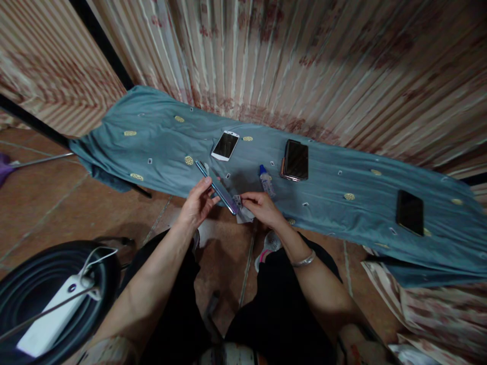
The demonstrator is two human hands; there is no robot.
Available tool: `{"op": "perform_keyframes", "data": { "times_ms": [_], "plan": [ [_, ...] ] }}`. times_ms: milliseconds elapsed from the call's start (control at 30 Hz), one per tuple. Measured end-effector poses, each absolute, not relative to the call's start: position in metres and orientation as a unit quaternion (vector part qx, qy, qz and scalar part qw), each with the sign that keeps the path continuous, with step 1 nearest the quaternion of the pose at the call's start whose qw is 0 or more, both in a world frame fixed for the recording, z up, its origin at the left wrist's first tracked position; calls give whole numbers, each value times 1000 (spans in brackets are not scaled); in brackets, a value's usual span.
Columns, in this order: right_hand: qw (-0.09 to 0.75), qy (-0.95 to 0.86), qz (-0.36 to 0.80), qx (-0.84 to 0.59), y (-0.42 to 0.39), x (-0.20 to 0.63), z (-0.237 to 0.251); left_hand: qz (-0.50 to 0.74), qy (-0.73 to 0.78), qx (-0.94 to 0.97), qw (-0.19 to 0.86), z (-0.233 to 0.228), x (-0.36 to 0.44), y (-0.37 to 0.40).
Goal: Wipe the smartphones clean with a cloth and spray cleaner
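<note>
My left hand (198,203) grips a bluish smartphone (218,190), tilted so that its long edge faces up. A pale scrap of cloth or tissue (244,215) hangs at the phone's lower end, pinched in the closed fingers of my right hand (262,207). Just beyond the right hand, a small clear bottle with a blue cap (266,180) lies on the teal cloth. Farther back rests a white smartphone (225,146), its dark screen facing up. To the right, a black smartphone (297,160) lies on top of another phone or case.
Teal patterned cloth (327,177) covers a long narrow surface, with another dark phone (410,213) at its right. Pleated curtains (243,61) hang behind. On the tiled floor at left, a coiled black hose (23,268) carries a white power strip (53,317).
</note>
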State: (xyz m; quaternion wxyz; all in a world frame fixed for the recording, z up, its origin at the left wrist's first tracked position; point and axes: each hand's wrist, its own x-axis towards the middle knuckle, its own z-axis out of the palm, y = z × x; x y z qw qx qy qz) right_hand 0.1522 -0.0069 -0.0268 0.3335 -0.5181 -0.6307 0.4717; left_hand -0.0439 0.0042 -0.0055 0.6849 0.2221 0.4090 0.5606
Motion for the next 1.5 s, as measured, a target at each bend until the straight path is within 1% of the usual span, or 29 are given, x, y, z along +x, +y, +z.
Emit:
{"op": "perform_keyframes", "data": {
  "times_ms": [167,400,500,667,900,1067,1233,1367,1500],
  "plan": [
    [308,-643,486,-505,-20,151,-25,589,424,249,641,-1,-43,4],
    [287,-671,445,-519,-36,152,-14,599,445,236,623,-2,-36,1],
    [294,-680,425,-520,-39,153,-7,604,447,232,617,-2,-33,1],
    [333,-674,411,-515,-40,149,2,593,446,266,615,-3,-27,-1],
    [390,-672,415,-474,-41,144,8,533,435,266,675,-10,-25,-9],
    [430,-717,369,-407,-49,142,16,488,397,214,748,-12,-27,-7],
    [415,-765,308,-384,-53,141,20,448,386,197,782,-8,-24,-11],
    [398,-789,267,-384,-49,143,16,435,383,192,792,-10,-18,-20],
    [399,-797,242,-384,-44,145,11,433,379,178,798,-13,-14,-28]
  ]
}}
